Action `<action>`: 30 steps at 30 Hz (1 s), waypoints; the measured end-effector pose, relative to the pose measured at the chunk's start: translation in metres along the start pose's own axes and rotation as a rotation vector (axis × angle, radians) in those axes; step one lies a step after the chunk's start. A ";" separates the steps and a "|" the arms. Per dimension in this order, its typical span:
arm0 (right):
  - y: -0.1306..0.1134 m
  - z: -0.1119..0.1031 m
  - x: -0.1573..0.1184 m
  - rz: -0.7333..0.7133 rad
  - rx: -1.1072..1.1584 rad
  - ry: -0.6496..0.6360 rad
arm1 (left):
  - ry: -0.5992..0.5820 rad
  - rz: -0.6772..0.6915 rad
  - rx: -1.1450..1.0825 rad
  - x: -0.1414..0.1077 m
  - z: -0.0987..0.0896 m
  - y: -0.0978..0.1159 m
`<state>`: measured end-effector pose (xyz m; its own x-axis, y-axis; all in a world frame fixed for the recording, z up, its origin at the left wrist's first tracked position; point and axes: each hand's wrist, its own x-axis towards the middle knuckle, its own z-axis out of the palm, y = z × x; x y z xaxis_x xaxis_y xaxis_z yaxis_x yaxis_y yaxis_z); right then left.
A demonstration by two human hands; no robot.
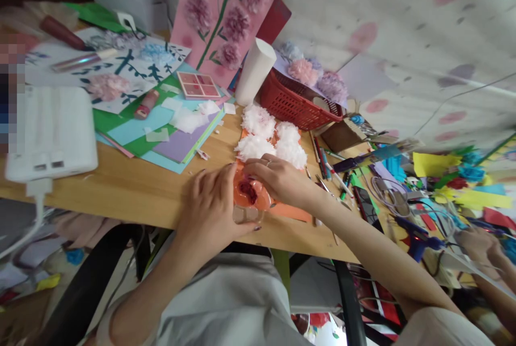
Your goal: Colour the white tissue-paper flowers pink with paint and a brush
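White puffs point(264, 146) lie between right hand point(278, 178) and red basket point(296, 104)

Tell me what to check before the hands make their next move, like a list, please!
1. Left hand is steadying the clear dish: ok, fingers and thumb are around its side.
2. Dark red stuff is in the dish: ok, it shows between the hands.
3. Right hand has something in its fingers: cannot tell, the fingertips are hard to see.
4. Fluffy white clumps are uncovered by the dish: ok, they sit just beyond it.
5. Dish is well back from the front edge of the table: not ok, it looks quite close.
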<state>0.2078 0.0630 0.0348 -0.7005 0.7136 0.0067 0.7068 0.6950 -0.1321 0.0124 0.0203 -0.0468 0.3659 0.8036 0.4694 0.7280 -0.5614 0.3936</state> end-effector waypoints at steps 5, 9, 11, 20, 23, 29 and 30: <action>0.000 0.002 -0.001 -0.015 -0.017 0.029 | 0.003 0.004 0.002 0.000 0.001 0.000; 0.002 0.006 -0.004 0.000 0.022 0.081 | 0.005 0.006 0.002 0.000 0.001 -0.001; 0.003 0.007 -0.006 -0.012 0.034 0.102 | -0.002 0.005 -0.005 0.000 0.001 -0.001; 0.004 0.009 -0.007 0.099 0.156 0.081 | -0.006 0.009 -0.037 0.000 0.000 -0.001; 0.005 0.011 -0.008 0.112 0.162 0.102 | -0.008 0.012 -0.033 0.000 0.000 -0.001; 0.002 0.015 -0.013 0.111 0.177 0.176 | -0.021 0.011 -0.038 0.000 -0.002 -0.001; 0.002 0.016 -0.014 0.114 0.179 0.187 | -0.019 0.013 -0.037 0.000 -0.002 -0.001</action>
<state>0.2172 0.0530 0.0185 -0.5751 0.8018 0.1624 0.7397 0.5945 -0.3154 0.0108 0.0201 -0.0454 0.3863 0.7998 0.4594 0.7012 -0.5782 0.4171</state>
